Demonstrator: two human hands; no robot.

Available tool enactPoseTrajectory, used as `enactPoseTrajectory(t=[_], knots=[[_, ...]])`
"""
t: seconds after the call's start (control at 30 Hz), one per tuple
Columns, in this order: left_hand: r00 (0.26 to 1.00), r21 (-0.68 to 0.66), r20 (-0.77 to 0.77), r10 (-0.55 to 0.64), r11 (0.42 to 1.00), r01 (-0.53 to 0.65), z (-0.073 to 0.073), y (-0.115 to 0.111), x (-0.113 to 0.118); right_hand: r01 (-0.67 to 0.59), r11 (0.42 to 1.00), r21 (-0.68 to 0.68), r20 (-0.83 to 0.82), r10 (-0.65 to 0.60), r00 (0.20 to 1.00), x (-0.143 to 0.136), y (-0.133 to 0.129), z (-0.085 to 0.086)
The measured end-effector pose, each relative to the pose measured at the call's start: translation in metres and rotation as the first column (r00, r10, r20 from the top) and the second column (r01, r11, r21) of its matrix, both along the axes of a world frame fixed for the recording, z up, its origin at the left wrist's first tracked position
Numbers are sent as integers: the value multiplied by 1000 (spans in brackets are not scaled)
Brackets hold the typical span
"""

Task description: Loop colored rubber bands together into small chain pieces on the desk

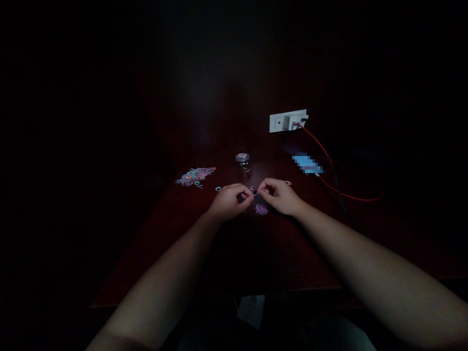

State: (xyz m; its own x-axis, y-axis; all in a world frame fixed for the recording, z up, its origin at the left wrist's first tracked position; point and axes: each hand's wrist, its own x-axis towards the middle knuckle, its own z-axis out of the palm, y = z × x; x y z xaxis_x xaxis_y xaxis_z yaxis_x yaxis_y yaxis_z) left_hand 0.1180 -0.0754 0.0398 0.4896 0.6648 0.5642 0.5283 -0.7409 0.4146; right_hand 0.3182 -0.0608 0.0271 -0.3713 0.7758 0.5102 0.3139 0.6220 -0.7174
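Note:
My left hand (231, 201) and my right hand (280, 196) meet over the dark red table, fingertips pinched. Between them stretches a thin pale elastic band (255, 194), gripped at both ends. Just below lies a small bunch of purple bands (261, 209). A dark ring-shaped band (253, 188) shows behind the gap between my hands. Beyond my left fingers sits a light blue band (218, 188), and an orange band (288, 183) lies past my right hand. Farther left is a loose heap of multicoloured elastic bands (195, 176).
A small clear jar with a lid (243, 162) stands behind my hands. To the right lies a phone (307, 164) with a red cable (329, 187) running to a charger in the wall socket (287, 121). The table's front edge (278, 292) runs below my forearms. The surroundings are very dark.

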Motion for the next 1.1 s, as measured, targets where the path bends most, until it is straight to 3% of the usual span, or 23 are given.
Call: enactPoseTrajectory(t=[0.2, 0.57, 0.9, 1.0, 1.1], knots=[[997, 7, -28, -76, 997, 76, -1, 0, 1, -20, 999, -36, 13, 20, 1000, -1, -1, 0], [998, 32, -5, -68, 997, 68, 2, -2, 1, 6, 999, -41, 64, -3, 998, -1, -1, 1], [999, 119, 17, -51, 992, 49, 4, -5, 2, 120, 992, 28, 84, -122, 989, 5, 1, 5], [999, 120, 31, -40, 992, 37, 3, -3, 2, 75, 997, -8, 75, -74, 994, 4, -1, 5], [998, 112, 49, -30, 993, 24, 3, -2, 2, -57, 997, -42, 48, 59, 997, 1, -3, 3]])
